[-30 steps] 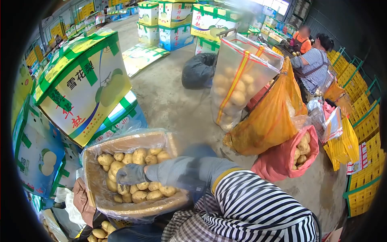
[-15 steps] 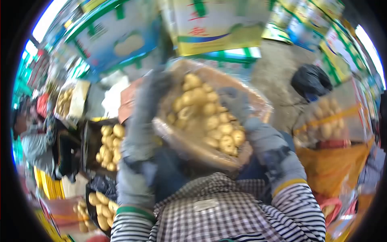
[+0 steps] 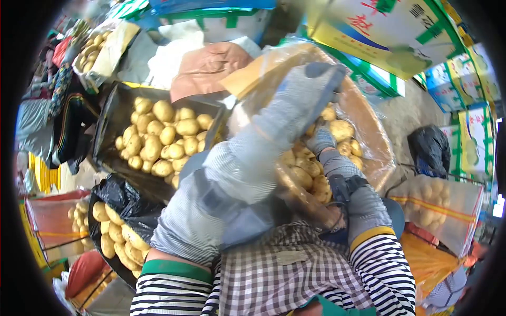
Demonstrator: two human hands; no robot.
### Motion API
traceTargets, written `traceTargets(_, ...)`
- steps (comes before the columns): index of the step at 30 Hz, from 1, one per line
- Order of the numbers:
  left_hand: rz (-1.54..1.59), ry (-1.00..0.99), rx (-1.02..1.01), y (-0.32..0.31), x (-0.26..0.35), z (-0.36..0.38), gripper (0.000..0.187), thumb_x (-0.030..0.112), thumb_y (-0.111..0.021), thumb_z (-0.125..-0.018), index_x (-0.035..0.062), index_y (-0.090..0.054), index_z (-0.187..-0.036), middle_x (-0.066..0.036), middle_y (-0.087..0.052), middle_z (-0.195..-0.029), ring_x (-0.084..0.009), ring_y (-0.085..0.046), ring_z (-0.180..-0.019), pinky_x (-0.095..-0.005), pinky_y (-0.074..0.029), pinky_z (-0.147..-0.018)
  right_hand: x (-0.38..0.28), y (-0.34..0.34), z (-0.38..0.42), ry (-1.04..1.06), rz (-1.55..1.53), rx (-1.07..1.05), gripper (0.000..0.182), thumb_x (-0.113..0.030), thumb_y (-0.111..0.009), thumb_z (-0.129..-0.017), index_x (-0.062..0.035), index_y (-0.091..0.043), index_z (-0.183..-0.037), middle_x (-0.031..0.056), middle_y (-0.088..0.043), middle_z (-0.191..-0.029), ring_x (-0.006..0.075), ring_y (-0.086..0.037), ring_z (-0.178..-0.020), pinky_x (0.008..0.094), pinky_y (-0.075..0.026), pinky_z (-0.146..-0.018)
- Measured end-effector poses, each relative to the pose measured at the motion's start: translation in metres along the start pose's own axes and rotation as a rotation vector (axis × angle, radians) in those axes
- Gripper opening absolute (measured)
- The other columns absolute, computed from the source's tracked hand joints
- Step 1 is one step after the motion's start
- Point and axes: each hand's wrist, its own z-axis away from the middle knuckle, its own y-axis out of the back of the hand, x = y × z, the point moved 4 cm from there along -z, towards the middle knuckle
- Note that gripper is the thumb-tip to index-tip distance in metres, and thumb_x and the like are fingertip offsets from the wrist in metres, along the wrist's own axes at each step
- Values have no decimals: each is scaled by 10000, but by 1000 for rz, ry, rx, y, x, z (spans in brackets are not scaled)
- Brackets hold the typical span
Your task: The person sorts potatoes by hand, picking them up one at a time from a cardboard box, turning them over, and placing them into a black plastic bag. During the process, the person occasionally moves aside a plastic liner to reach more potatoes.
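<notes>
A box lined with clear plastic (image 3: 377, 131) is in front of me, with potatoes (image 3: 341, 130) inside. My left hand (image 3: 319, 79), in a grey glove, reaches across the box near its far side; its fingers are blurred and partly hidden. In among the potatoes, my right hand (image 3: 321, 141), gloved too, points down, and its fingertips are hidden. Left of this box, a dark-lined crate (image 3: 105, 126) holds many more potatoes (image 3: 153, 147).
A black-lined container (image 3: 95, 226) of potatoes stands at lower left. Printed cartons (image 3: 390, 31) are beyond the box. A black bag (image 3: 429, 150) and a mesh sack of potatoes (image 3: 437, 205) lie at right. A person's dark-clothed leg (image 3: 74, 126) shows at far left.
The view has turned left, bringing more of the dark-lined crate into sight. My left hand has moved from the box's left side across its far part; my right hand is now lower among the potatoes.
</notes>
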Motion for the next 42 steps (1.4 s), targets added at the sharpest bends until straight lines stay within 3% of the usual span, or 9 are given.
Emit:
traceTargets(9,313,80,-60,7,8,5,348,231,-645,-928,-65,-630,-1110,-88,-661,-947,-144,-650,-826,-235,-534,-733,0,112,80,390,-647,25,830,-186,-832,-710,-29,-383,-1390,206,-432,-1411,288,-487,-1269,384,-441,-1034)
traceTargets(17,-454,-77,-368,-36,35,32,292,239,-608,-946,103,-658,-1199,-73,-658,-1191,-169,-655,-992,-300,-518,-875,-16,179,187,732,-987,526,871,33,-781,-725,-31,-293,-1444,188,-407,-1442,249,-439,-1324,390,-406,-1095)
traceTargets(21,-962,-682,-348,-37,14,34,314,278,-552,-982,88,-647,-1214,-75,-668,-1175,-180,-668,-932,-285,-542,-787,-3,189,191,466,-1285,237,661,-170,-702,-853,15,-389,-1406,160,-527,-1317,255,-545,-1203,374,-480,-993)
traceTargets(24,-482,113,-315,-39,3,31,365,307,-597,-957,88,-618,-1248,-94,-652,-1187,-194,-670,-915,-296,-534,-800,-3,182,187,293,-1812,-191,621,-321,-626,-904,22,-422,-1379,167,-590,-1238,261,-639,-1049,350,-560,-849)
traceTargets(29,-497,-138,-282,-57,1,33,469,349,-645,-917,39,-581,-1264,-140,-649,-1106,-240,-663,-943,-332,-512,-859,6,159,168,111,-2043,-323,658,-439,-572,-934,22,-415,-1376,198,-619,-1201,262,-709,-890,299,-619,-677)
traceTargets(34,-879,-492,-269,-50,18,37,553,364,-699,-864,8,-571,-1267,-215,-578,-1209,-290,-570,-1159,-367,-474,-963,2,171,168,336,-1807,-223,676,-449,-570,-934,37,-406,-1375,210,-602,-1235,277,-693,-958,338,-615,-764)
traceTargets(37,-583,-312,-335,-55,29,35,518,333,-719,-841,39,-591,-1248,-210,-561,-1241,-302,-539,-1199,-373,-467,-980,2,179,172,490,-1541,-96,664,-429,-560,-935,35,-400,-1382,208,-585,-1266,296,-678,-1002,377,-582,-880)
traceTargets(39,-300,-104,-304,-64,26,42,471,288,-714,-839,63,-604,-1238,-178,-599,-1201,-294,-570,-1157,-369,-474,-971,4,166,172,360,-2067,-297,657,-406,-562,-931,35,-395,-1388,204,-567,-1296,307,-664,-1039,401,-547,-958)
traceTargets(42,-706,-526,-193,-68,26,51,412,243,-633,-915,40,-592,-1271,-156,-632,-1218,-291,-617,-1107,-364,-483,-957,8,163,171,320,-1482,-160,685,-366,-601,-893,22,-373,-1410,192,-541,-1323,304,-610,-1134,395,-523,-985)
